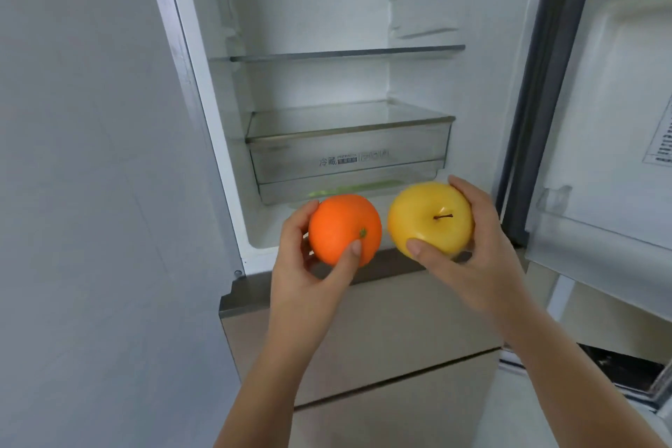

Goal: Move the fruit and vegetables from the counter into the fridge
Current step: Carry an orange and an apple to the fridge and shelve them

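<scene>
I have my left hand [309, 276] curled round an orange [342, 229], thumb across its front, held just below the clear drawer [349, 156] of the open fridge [418, 91], under the drawer's middle. My right hand [472, 258] grips a yellow apple [429, 218], stem facing me, just below the drawer's right end. Right of the drawer, the fridge door [600, 120] stands swung wide.
</scene>
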`<state>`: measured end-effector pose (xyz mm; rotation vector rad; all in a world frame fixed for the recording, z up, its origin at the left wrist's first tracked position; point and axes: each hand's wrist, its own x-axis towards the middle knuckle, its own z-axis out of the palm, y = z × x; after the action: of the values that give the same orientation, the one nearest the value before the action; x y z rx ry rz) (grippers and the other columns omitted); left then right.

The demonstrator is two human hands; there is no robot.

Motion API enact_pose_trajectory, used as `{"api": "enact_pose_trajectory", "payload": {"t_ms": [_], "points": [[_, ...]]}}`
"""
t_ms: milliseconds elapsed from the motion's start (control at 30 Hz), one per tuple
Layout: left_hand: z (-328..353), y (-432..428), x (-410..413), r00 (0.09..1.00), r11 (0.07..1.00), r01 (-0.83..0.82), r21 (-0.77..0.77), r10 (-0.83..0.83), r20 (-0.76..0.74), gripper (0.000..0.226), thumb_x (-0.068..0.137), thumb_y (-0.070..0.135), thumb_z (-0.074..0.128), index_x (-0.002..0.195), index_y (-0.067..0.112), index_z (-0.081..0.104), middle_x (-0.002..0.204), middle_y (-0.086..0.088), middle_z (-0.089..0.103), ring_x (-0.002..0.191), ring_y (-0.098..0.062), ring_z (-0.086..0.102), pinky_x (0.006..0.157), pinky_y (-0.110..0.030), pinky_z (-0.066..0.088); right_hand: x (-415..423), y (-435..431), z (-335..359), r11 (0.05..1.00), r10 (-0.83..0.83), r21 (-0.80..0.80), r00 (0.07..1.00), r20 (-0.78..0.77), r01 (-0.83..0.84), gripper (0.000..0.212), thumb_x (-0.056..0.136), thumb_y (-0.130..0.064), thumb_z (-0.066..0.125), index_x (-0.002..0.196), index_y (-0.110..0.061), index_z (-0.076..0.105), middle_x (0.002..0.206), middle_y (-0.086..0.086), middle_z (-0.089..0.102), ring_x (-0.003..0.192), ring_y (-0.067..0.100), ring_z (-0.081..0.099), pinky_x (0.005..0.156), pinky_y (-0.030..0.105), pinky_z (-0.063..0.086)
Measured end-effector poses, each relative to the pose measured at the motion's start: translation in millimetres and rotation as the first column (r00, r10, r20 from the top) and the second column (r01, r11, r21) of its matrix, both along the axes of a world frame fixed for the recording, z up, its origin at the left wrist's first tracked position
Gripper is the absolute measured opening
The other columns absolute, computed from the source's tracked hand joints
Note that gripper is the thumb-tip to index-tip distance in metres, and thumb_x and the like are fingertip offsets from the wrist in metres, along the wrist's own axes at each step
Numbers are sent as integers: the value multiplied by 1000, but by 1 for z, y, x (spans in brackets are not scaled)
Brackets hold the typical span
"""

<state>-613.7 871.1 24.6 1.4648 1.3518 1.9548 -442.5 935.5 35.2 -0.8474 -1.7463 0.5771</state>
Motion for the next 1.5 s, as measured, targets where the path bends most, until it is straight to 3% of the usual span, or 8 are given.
{"api": "enact_pose_trajectory", "payload": {"t_ms": [267, 533, 700, 1000, 1167, 1267, 1367, 1500], "points": [[39, 117, -57, 998, 997, 47, 66, -44, -37, 49, 68, 28, 68, 112, 37, 47, 112, 19, 50, 93, 7, 56, 66, -11, 47, -58, 105, 38, 999, -32, 36, 999, 17, 31, 85, 59, -54, 71, 131, -32, 31, 119, -17, 43, 104, -2, 47, 81, 9, 38], [60, 188, -85, 998, 996, -55, 69, 57, -25, 47, 78, 16, 70, 112, 36, 45, 105, 19, 52, 85, 9, 55, 65, -6, 45, -80, 186, 66, 1000, 14, 3, 1000, -10, -14, 73, 69, -26, 77, 127, -38, 34, 111, -30, 40, 99, 1, 47, 76, 4, 37], [75, 236, -107, 982, 984, -176, 40, 178, -59, 48, 74, 27, 75, 115, 29, 49, 100, 19, 55, 85, 4, 56, 65, -3, 41, -99, 246, 79, 997, 78, 15, 992, 95, -80, 78, 68, -31, 79, 132, -37, 34, 126, -12, 43, 111, 10, 46, 93, 27, 37], [105, 310, -144, 934, 956, -262, -135, 216, -285, 49, 69, 34, 76, 110, 28, 52, 104, 0, 58, 90, -18, 58, 81, -32, 48, -130, 344, 102, 955, 293, -41, 913, 285, -294, 71, 70, -29, 78, 123, -41, 32, 112, -19, 46, 102, 7, 50, 86, 21, 39], [115, 335, -158, 981, 953, -109, -282, 57, -187, 33, 71, 37, 73, 97, 37, 52, 113, -4, 56, 96, -16, 56, 80, -31, 50, -140, 386, 113, 916, 400, -150, 863, 308, -372, 65, 73, -27, 75, 121, -40, 34, 112, -15, 50, 103, 9, 53, 88, 25, 45], [117, 343, -165, 981, 939, -112, -325, 53, -184, 23, 85, 31, 63, 106, 34, 53, 119, -4, 55, 99, -18, 54, 69, -25, 46, -149, 402, 118, 898, 440, -186, 828, 347, -399, 64, 75, -27, 72, 126, -37, 34, 115, -11, 49, 103, 8, 52, 84, 19, 44], [116, 347, -170, 955, 937, -212, -277, 138, -263, 29, 92, 23, 54, 121, 19, 55, 123, -9, 56, 102, -15, 50, 82, -25, 40, -152, 410, 119, 892, 451, -202, 813, 368, -404, 66, 78, -29, 69, 133, -33, 33, 119, -10, 47, 104, 8, 50, 80, 13, 41], [112, 345, -173, 942, 927, -238, -291, 147, -301, 35, 90, 23, 55, 124, 13, 54, 123, -11, 55, 105, -16, 50, 92, -26, 37, -150, 418, 114, 899, 435, -207, 835, 336, -385, 69, 76, -37, 68, 135, -33, 32, 125, -8, 46, 112, 12, 49, 93, 26, 40]]}}
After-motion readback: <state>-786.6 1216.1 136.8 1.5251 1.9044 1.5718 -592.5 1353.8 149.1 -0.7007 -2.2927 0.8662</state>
